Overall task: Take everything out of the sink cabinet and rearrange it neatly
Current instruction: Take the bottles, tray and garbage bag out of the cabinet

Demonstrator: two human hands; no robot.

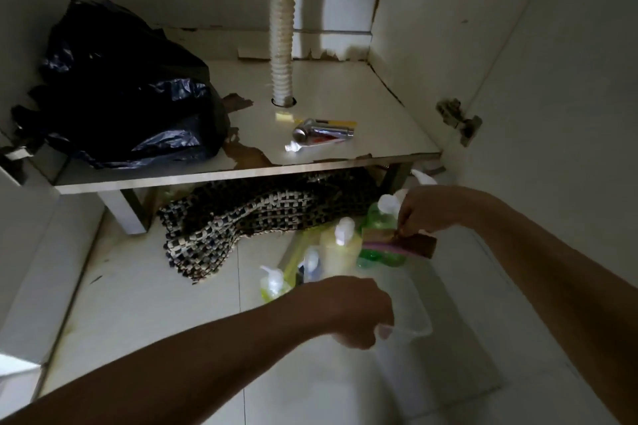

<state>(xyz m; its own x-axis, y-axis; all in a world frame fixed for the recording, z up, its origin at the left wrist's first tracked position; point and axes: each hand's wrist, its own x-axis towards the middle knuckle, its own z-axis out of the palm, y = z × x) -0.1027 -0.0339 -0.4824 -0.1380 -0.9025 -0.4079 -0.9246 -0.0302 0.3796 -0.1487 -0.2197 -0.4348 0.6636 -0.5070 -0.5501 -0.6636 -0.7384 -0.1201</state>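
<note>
The sink cabinet floor [345, 86] still holds a black rubbish bag [124, 86] at the left, a chrome sprayer head [321, 131] and a squeezed tube [310, 143] near the front edge. My left hand [355, 312] is shut on the rim of a clear plastic container [411, 314] above the tiled floor. My right hand [428, 209] pinches a stack of sponges [397, 245], pink, green and brown, just above the container. On the floor behind stand a yellow bottle [340, 248], a green bottle [379, 217] and a small pump bottle [272, 283].
A white corrugated drain hose [283, 21] passes down through the cabinet floor. A woven checked mat [248, 217] lies half under the cabinet. The open cabinet door with its hinge [459, 119] stands on the right. Pale floor tiles [145, 286] stretch to the left.
</note>
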